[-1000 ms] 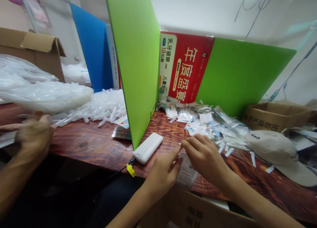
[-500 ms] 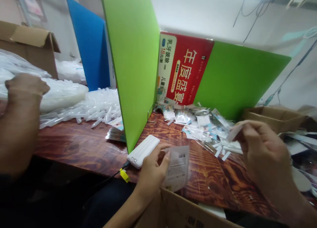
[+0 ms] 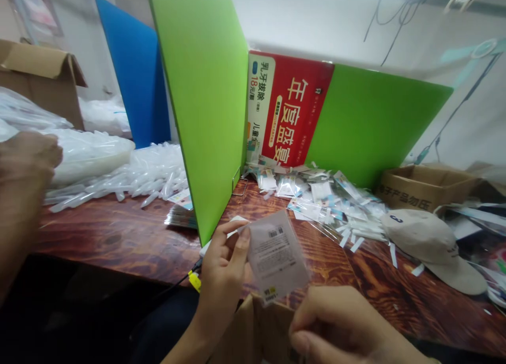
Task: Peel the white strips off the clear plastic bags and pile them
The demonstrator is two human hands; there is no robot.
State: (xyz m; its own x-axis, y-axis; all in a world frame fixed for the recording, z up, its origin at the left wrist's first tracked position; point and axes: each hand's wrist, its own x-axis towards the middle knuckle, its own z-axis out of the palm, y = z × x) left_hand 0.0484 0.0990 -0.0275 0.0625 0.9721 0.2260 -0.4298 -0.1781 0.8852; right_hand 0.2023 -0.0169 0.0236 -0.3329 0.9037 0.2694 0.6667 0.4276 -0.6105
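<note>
At lower centre of the frame, the left hand held a clear printed packet by its upper-left corner, grip pinching it between thumb and fingers. The packet was tilted, print facing the camera, above the worktop. At lower right of centre, the right hand was near the packet, fingers curled; could not tell whether its grip pinched anything. An open carton stood at bottom centre.
</note>
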